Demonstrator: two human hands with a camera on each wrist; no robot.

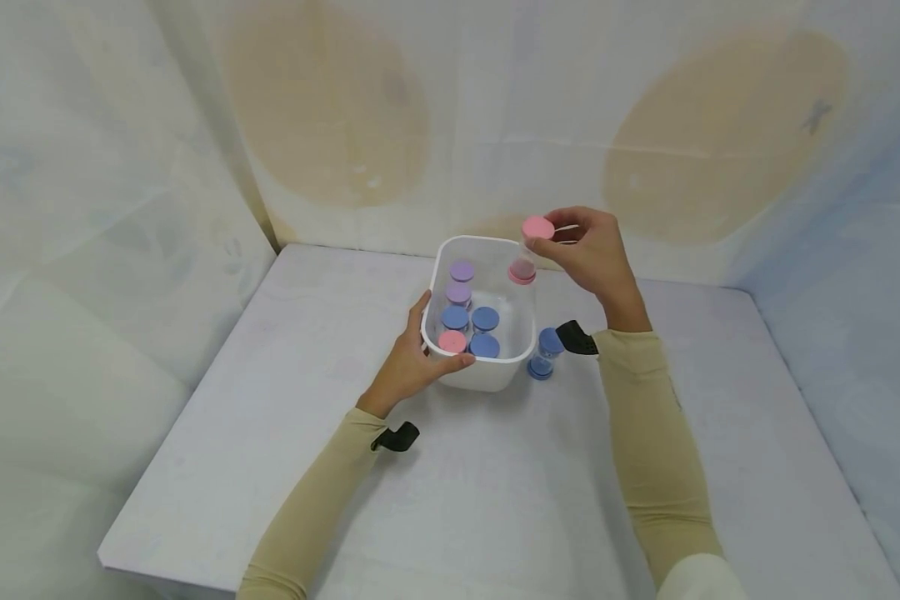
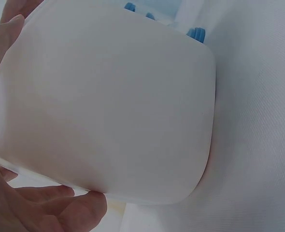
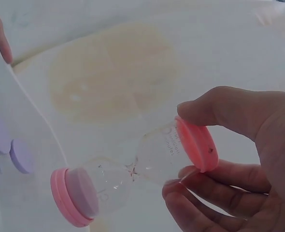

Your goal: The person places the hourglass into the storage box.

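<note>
A white plastic tub (image 1: 437, 275) stands mid-table, holding several sand timers with purple (image 1: 461, 271), blue (image 1: 484, 318) and pink (image 1: 452, 341) caps. My left hand (image 1: 414, 357) grips the tub's near left corner, thumb over the rim; the left wrist view is filled by the tub's wall (image 2: 108, 106). My right hand (image 1: 588, 247) pinches the top cap of a pink-capped sand timer (image 1: 528, 248) and holds it above the tub's far right corner. In the right wrist view the timer (image 3: 137, 169) shows clear glass between its pink ends. A blue-capped timer (image 1: 546, 353) stands on the table just right of the tub.
The table (image 1: 307, 433) is covered in white cloth and enclosed by pale fabric walls at the back and both sides. Its front edge runs at the lower left.
</note>
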